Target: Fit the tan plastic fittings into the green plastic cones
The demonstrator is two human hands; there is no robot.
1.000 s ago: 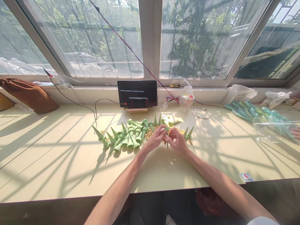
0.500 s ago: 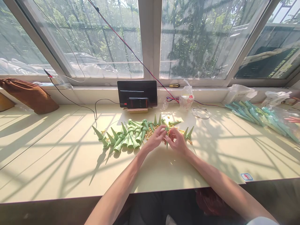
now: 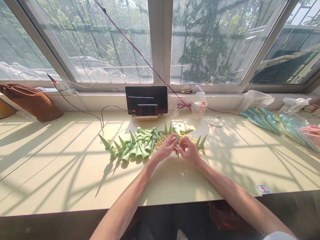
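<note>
My left hand (image 3: 167, 147) and my right hand (image 3: 189, 152) meet over the near side of a pile. Between their closed fingers is a green plant-watering spike (image 3: 178, 137), held with its cap up and its point down. A bit of yellow shows at the fingertips, too small to make out. More green spikes (image 3: 139, 141) lie heaped to the left of my hands, some standing on their caps. Two upright spikes (image 3: 202, 142) stand just right of my right hand. Small tan pieces (image 3: 158, 143) are scattered around and partly behind my hands.
A dark tablet (image 3: 146, 93) with a phone (image 3: 146, 110) in front stands at the back. To its right are a tied plastic bag (image 3: 199, 105) and a cable loop (image 3: 214, 121). Bagged teal strips (image 3: 265, 120) lie at right, near another person's hand (image 3: 312, 131). A brown bag (image 3: 37, 103) sits left.
My hands and the spike between them stay almost still. At the right edge, the other person's hand has come further into view over the plastic bags.
</note>
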